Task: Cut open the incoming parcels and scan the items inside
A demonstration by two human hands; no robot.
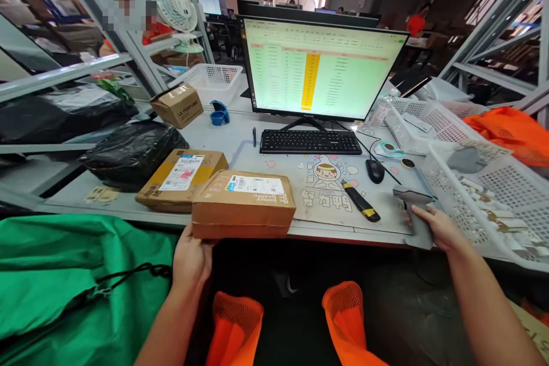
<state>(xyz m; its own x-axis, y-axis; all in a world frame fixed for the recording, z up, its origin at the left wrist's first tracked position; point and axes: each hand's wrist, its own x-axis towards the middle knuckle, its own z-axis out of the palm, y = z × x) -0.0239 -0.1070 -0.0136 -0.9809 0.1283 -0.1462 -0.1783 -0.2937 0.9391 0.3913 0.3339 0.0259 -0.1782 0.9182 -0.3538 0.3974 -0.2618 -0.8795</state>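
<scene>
My left hand (191, 257) grips a brown cardboard box (244, 211) from below at its near left corner. The box is at the desk's front edge, with a white and blue shipping label on top. Around the handle of a grey barcode scanner (419, 226) my right hand (437, 226) is closed, at the right front of the desk. Left of the held box lies another cardboard box (182, 180) with yellow tape and a label. A black and yellow box cutter (361, 201) rests on the desk mat, between the held box and the scanner.
A monitor (319, 68) stands behind a black keyboard (311, 142) and a mouse (375, 171). White plastic baskets (463, 211) line the right side. On the left are a black wrapped parcel (132, 151), a small carton (176, 104) and a green bag (81, 274).
</scene>
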